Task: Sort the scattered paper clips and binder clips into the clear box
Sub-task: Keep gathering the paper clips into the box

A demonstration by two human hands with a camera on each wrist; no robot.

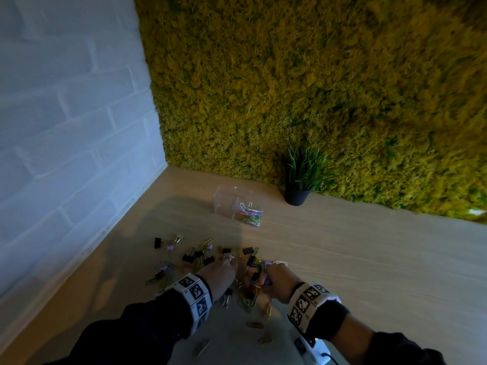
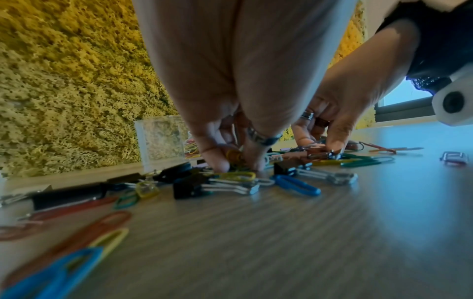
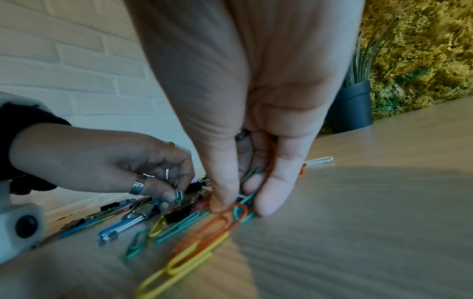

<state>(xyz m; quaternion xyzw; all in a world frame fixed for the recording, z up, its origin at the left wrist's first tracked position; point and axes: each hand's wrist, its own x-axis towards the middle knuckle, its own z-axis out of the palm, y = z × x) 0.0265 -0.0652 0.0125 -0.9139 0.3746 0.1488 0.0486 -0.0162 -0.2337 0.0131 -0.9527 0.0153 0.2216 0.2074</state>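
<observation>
The clear box (image 1: 224,200) stands at the back of the wooden table, with coloured paper clips (image 1: 249,214) in its right compartment; its left compartment looks empty. Black binder clips (image 1: 188,256) and coloured paper clips (image 3: 194,250) lie scattered in front of me. My left hand (image 1: 230,259) is down in the pile and pinches a small bunch of paper clips (image 2: 234,156) between thumb and fingers. Beside it, my right hand (image 1: 259,275) holds several teal and orange paper clips (image 3: 252,174) in its curled fingers, and its thumb and finger pinch an orange clip (image 3: 239,209) on the table.
A potted grass plant (image 1: 296,196) stands right of the box against the moss wall (image 1: 316,88). A white brick wall (image 1: 66,127) borders the table on the left. A white device (image 1: 316,349) sits at the near edge. Bare wood (image 1: 369,259) spreads to the right.
</observation>
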